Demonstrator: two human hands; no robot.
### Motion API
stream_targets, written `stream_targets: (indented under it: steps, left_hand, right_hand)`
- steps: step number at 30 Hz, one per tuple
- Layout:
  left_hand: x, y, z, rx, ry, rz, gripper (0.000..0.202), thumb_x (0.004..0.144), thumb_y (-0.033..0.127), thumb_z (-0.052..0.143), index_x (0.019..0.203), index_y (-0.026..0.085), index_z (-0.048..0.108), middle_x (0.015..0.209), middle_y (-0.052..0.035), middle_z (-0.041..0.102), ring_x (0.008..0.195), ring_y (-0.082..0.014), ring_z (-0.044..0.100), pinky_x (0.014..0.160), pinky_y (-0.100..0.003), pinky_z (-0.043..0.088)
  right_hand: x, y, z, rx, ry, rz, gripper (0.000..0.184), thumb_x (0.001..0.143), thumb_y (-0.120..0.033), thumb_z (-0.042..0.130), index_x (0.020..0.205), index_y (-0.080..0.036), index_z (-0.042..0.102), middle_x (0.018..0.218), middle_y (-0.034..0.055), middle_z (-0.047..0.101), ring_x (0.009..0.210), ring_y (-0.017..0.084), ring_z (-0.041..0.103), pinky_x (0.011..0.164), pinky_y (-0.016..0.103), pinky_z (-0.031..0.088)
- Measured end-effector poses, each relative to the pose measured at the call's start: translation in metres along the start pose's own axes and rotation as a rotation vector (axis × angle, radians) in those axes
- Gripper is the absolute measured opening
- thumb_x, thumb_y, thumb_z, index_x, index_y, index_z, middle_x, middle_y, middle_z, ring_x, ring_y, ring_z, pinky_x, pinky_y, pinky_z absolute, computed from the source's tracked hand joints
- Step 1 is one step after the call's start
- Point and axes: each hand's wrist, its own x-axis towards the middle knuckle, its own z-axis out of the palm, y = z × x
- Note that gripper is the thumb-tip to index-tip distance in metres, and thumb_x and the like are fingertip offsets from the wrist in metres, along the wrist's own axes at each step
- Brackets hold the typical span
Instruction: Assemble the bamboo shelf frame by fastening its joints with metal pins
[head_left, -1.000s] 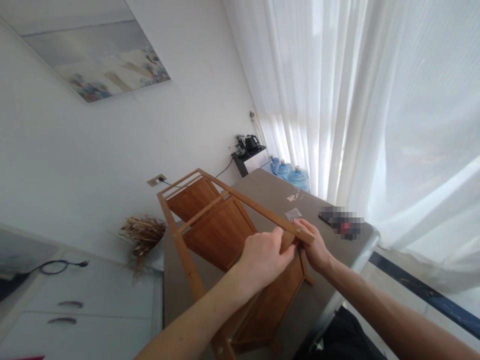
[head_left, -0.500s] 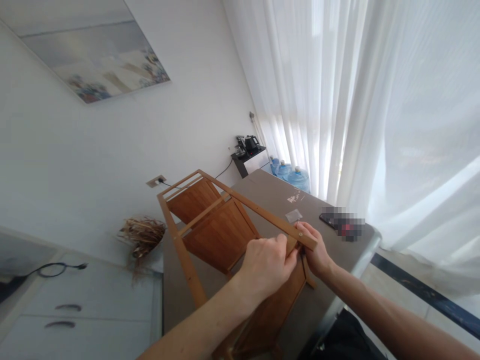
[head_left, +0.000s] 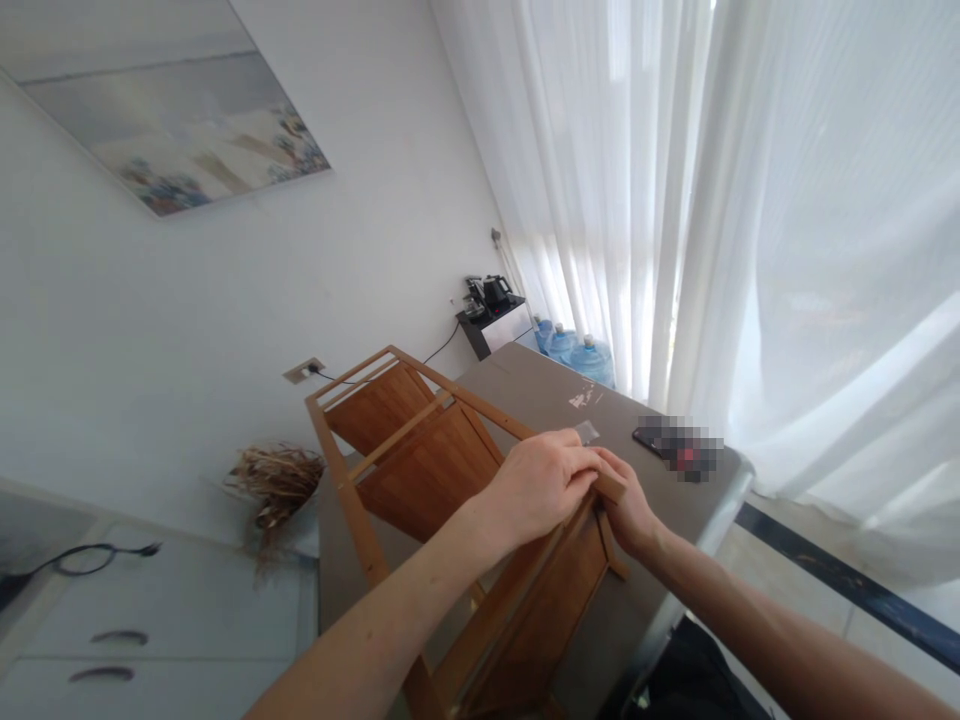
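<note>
A brown wooden shelf rack (head_left: 431, 455) with slanted panels stands on the grey table (head_left: 517, 385). My left hand (head_left: 540, 485) is over the near end of its upper rail, with thumb and fingers pinched together. Whatever lies between those fingertips is hidden. Around the far side of the same rail end curls my right hand (head_left: 626, 510), gripping the wood, its fingertips close to the left ones. A small clear plastic bag (head_left: 587, 432) lies just beyond both hands.
Small pale pieces (head_left: 581, 397) and a dark phone (head_left: 651, 440), partly blurred out, lie on the table. Dried plants (head_left: 277, 485) stand at the left by a white cabinet (head_left: 195, 610). Blue water bottles (head_left: 589, 360) and a black kettle (head_left: 496, 290) are behind.
My left hand has moved from the rail's side up over its top, covering the screw hole near the end. The right hand keeps its hold. The view has shifted slightly.
</note>
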Motion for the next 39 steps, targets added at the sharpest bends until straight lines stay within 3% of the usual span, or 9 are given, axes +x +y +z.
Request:
stream_targets:
  steps: [6, 11, 15, 21, 26, 32, 39]
  left_hand:
    - [0.0017, 0.0059, 0.0019, 0.134, 0.024, -0.012, 0.02, 0.09, 0.022, 0.041, 0.08, 0.014, 0.057, 0.084, -0.0049, 0.057, 0.079, -0.0155, 0.054, 0.075, -0.028, 0.044]
    - [0.0004, 0.005, 0.0005, 0.092, 0.009, 0.025, 0.014, 0.087, 0.016, 0.045, 0.093, 0.017, 0.058, 0.088, -0.0032, 0.057, 0.083, -0.0151, 0.054, 0.076, -0.026, 0.044]
    - [0.0009, 0.0049, -0.002, 0.128, -0.015, 0.043, 0.018, 0.089, 0.016, 0.041, 0.084, 0.016, 0.059, 0.087, -0.0046, 0.058, 0.08, -0.0149, 0.054, 0.075, -0.027, 0.044]
    - [0.0035, 0.0084, -0.0048, 0.101, -0.037, 0.061, 0.017, 0.089, 0.015, 0.043, 0.09, 0.017, 0.059, 0.087, -0.0036, 0.059, 0.081, -0.0151, 0.055, 0.076, -0.027, 0.045]
    - [0.004, 0.0085, -0.0031, 0.131, -0.028, -0.052, 0.023, 0.091, 0.026, 0.041, 0.082, 0.015, 0.058, 0.082, -0.0049, 0.059, 0.076, -0.0167, 0.055, 0.071, -0.029, 0.045]
    - [0.0038, 0.0082, -0.0037, 0.066, -0.035, -0.019, 0.02, 0.089, 0.018, 0.04, 0.082, 0.016, 0.058, 0.086, -0.0049, 0.06, 0.079, -0.0154, 0.056, 0.072, -0.026, 0.043]
    - [0.006, 0.0062, -0.0034, 0.034, -0.044, -0.195, 0.025, 0.09, 0.031, 0.039, 0.075, 0.017, 0.054, 0.075, -0.0032, 0.059, 0.067, -0.0151, 0.055, 0.06, -0.026, 0.04]
  right_hand:
    - [-0.0002, -0.0007, -0.0008, 0.039, -0.014, 0.02, 0.025, 0.073, -0.041, 0.062, 0.07, -0.018, 0.053, 0.067, -0.0026, 0.054, 0.065, 0.013, 0.044, 0.062, 0.026, 0.036]
    - [0.001, 0.0, -0.0015, 0.049, -0.016, 0.01, 0.025, 0.072, -0.041, 0.063, 0.073, -0.017, 0.055, 0.068, -0.0019, 0.056, 0.069, 0.015, 0.047, 0.067, 0.027, 0.038]
    - [0.0026, 0.0026, -0.0021, 0.043, -0.006, 0.035, 0.027, 0.071, -0.043, 0.063, 0.073, -0.017, 0.056, 0.066, -0.0027, 0.056, 0.066, 0.014, 0.046, 0.065, 0.027, 0.037]
    - [0.0027, 0.0043, -0.0029, 0.067, -0.003, 0.042, 0.021, 0.07, -0.036, 0.064, 0.073, -0.017, 0.057, 0.067, -0.0033, 0.056, 0.064, 0.013, 0.045, 0.063, 0.026, 0.036]
    - [0.001, 0.0009, -0.0015, 0.092, -0.025, 0.053, 0.021, 0.072, -0.037, 0.063, 0.073, -0.017, 0.056, 0.067, -0.0034, 0.055, 0.063, 0.012, 0.044, 0.061, 0.025, 0.035]
    - [0.003, 0.004, -0.0026, 0.074, -0.016, 0.056, 0.024, 0.071, -0.039, 0.064, 0.073, -0.016, 0.057, 0.067, -0.0024, 0.055, 0.063, 0.013, 0.045, 0.062, 0.025, 0.036]
    - [0.0014, 0.0029, -0.0029, 0.083, -0.029, 0.08, 0.025, 0.072, -0.04, 0.064, 0.075, -0.017, 0.058, 0.067, -0.003, 0.057, 0.062, 0.012, 0.046, 0.059, 0.024, 0.035]
